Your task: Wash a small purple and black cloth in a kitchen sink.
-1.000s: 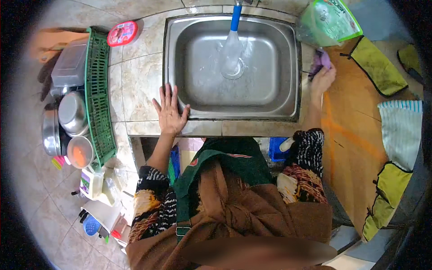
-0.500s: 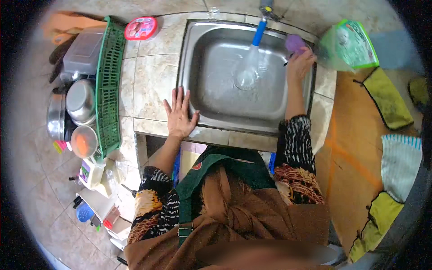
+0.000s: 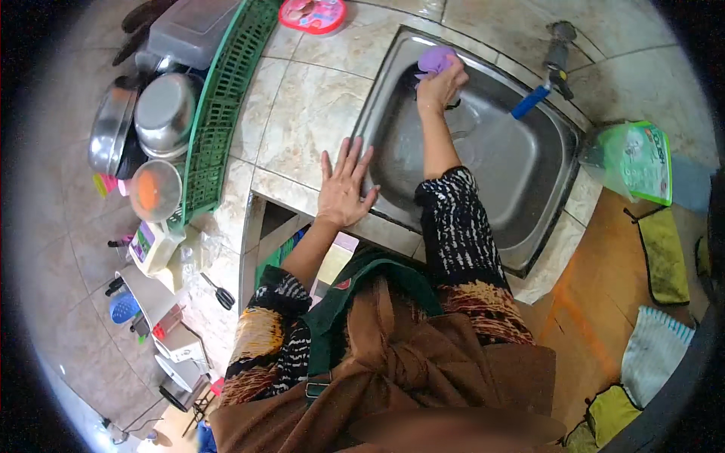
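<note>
My right hand [image 3: 444, 84] is closed around a soft purple scrubber [image 3: 436, 60]; whether it is sponge or bunched cloth I cannot tell. It presses at the far left corner of the steel sink [image 3: 521, 175]. Something small and dark shows beside those fingers, too unclear to name. My left hand [image 3: 346, 185] lies flat, fingers spread, on the tiled counter [image 3: 316, 102] at the sink's left edge. A tap with a blue nozzle [image 3: 530, 102] reaches over the sink's far right side, and no stream shows below it.
On the left stands a green dish rack [image 3: 219, 121] beside metal bowls [image 3: 165, 113]. A red-rimmed tub [image 3: 313, 13] sits on the far counter. Right of the sink are a green-and-clear plastic pouch [image 3: 642, 162] and yellow cloths [image 3: 664, 253]. Scissors [image 3: 219, 293] lie at the lower left.
My right hand has carried the purple scrubber from the sink's right side to its far left corner. The water stream has stopped. The view has turned; my left hand stays flat.
</note>
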A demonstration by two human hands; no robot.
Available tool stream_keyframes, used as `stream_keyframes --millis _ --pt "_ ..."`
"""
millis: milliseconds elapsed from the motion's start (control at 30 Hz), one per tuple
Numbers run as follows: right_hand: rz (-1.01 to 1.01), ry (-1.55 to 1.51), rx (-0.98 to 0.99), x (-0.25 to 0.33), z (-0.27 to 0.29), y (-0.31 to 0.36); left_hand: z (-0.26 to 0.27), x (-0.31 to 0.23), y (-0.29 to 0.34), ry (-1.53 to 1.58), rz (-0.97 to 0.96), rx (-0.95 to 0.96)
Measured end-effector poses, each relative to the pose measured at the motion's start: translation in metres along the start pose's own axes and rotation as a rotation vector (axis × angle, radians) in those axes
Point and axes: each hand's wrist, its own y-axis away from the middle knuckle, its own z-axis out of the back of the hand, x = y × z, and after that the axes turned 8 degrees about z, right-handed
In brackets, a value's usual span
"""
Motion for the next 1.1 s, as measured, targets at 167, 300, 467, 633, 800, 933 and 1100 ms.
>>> stream_keyframes --millis 167,300,467,633,800,933,1100 --pt "0.491 0.266 0.107 0.018 -0.025 -0.007 -0.003 0.001 0.001 0.075 -0.015 -0.02" --pt "0.554 0.254 0.206 0.025 -0.03 0.008 -0.001 0.004 0.0 0.183 -0.014 -0.079" --pt "0.507 0.029 0.407 0.027 0.008 0.092 -0.008 0.013 0.005 0.344 -0.022 -0.219" --pt "0.505 -0.03 0.556 0.044 0.052 0.164 -0.024 0.021 0.002 0.423 -0.121 -0.276" --pt "0.618 0.128 0.781 0.041 0.094 0.204 -0.024 0.025 0.006 0.443 -0.181 -0.299" --pt "0.62 0.228 0.742 0.033 0.155 0.209 -0.028 0.019 0.005 0.034 -0.196 -0.24" --pt "0.563 0.462 0.576 -0.024 0.269 0.196 -0.029 0.008 0.0 -0.041 -0.171 -0.222"
